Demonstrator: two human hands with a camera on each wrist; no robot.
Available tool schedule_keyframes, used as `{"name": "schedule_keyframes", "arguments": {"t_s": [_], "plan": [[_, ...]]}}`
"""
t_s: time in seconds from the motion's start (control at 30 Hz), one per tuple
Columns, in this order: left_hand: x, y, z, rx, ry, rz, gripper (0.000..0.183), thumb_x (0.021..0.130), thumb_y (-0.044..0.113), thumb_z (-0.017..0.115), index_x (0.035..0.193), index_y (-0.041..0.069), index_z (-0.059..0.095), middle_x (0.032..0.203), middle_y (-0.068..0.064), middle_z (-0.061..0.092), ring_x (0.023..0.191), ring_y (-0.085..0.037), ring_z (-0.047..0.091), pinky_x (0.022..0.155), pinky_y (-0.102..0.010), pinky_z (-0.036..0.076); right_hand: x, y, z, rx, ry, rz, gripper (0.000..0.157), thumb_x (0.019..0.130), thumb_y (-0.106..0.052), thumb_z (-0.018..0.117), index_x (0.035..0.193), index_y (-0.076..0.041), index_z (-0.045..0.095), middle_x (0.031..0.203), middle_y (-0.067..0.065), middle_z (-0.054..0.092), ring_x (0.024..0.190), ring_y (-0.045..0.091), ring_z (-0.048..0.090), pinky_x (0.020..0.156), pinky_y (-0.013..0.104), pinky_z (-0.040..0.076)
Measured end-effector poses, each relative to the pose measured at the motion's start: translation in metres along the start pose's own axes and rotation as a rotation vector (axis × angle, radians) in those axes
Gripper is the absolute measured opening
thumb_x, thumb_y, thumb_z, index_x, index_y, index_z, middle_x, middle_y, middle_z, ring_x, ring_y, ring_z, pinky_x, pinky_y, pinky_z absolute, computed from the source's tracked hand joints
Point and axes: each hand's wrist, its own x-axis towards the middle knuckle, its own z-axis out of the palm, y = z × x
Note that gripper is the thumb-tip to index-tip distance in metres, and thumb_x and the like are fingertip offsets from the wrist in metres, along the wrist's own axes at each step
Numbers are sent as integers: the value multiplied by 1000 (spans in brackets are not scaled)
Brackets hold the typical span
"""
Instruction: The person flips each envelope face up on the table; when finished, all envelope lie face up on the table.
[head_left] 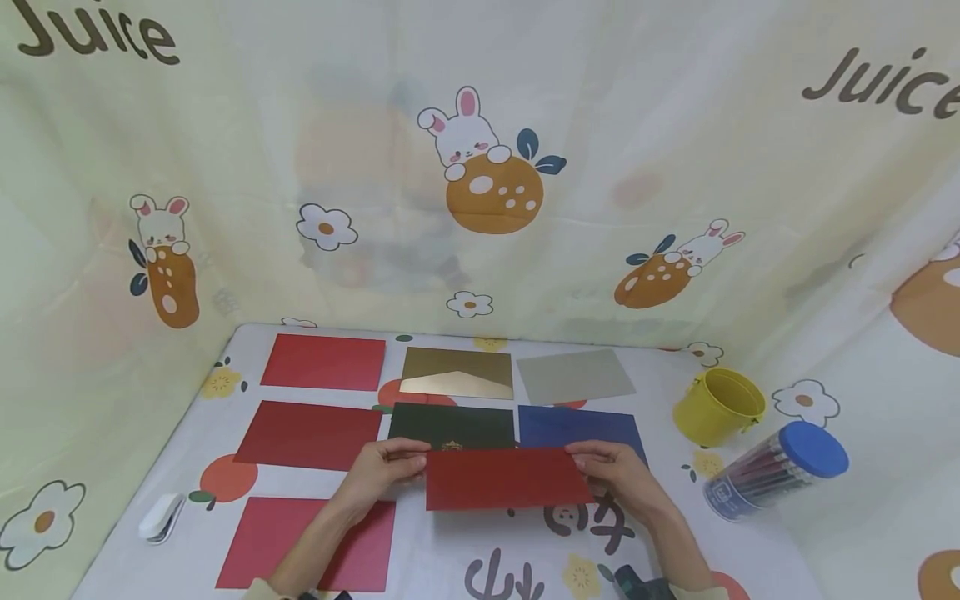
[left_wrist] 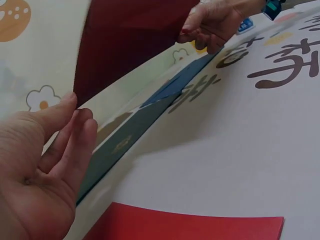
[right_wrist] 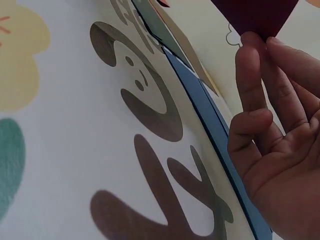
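Note:
A flat red envelope (head_left: 506, 479) is held up above the near middle of the table, tilted, its underside dark in the left wrist view. My left hand (head_left: 386, 471) pinches its left upper corner between thumb and fingertips. At the opposite corner, the thumb and fingertips of my right hand (head_left: 611, 471) pinch it. Just behind it lie a dark green envelope (head_left: 450, 423) with a gold emblem and a blue envelope (head_left: 581, 425), both partly covered in the head view. Below my left forearm is a pinkish-red envelope (head_left: 288, 542).
A dark red envelope (head_left: 311, 435) and a brighter red one lie at left. Farther back are a gold envelope (head_left: 457, 372) and a grey-beige one (head_left: 577, 375). A yellow bucket (head_left: 708, 412) and a blue-lidded pencil tub (head_left: 772, 471) stand right; a white stapler (head_left: 161, 517) sits left.

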Motion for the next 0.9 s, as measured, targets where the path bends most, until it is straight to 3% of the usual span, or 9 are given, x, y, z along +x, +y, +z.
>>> {"name": "schedule_keyframes", "arguments": {"t_s": [0.2,0.43,0.6,0.73,0.9], "plan": [[1,-2,-1,46,25,-22,34,90,28,77,119,11,73,113,-10,72,100,-24,70,87,-31,58,3,-2,5,-123,104,1,36,95,-29,69,123,-7,70,123,11,70,112,25,63,92,32,52],[1,1,0,70,39,-1,33,89,30,78,117,12,73,115,-8,70,104,-24,65,90,-35,56,3,-4,6,-152,109,-21,32,97,-23,67,122,-4,69,117,11,71,103,29,62,82,33,53],[-1,5,-2,16,-9,20,38,89,23,78,123,7,68,117,-10,69,106,-25,68,93,-35,56,3,-4,7,-148,95,-33,33,97,-26,68,124,-8,69,120,6,71,107,27,61,86,38,50],[-2,7,-4,-11,-55,37,43,90,20,77,127,4,64,116,-11,70,105,-22,69,93,-32,56,2,-4,7,-128,79,-41,25,96,-23,68,113,-5,71,111,6,71,102,26,59,81,36,51],[-2,4,-6,18,-95,73,43,92,20,75,130,6,62,109,-8,74,100,-18,70,89,-29,53,3,-3,7,-107,60,-57,23,96,-21,68,109,-2,68,106,7,70,100,22,61,82,34,53]]}}
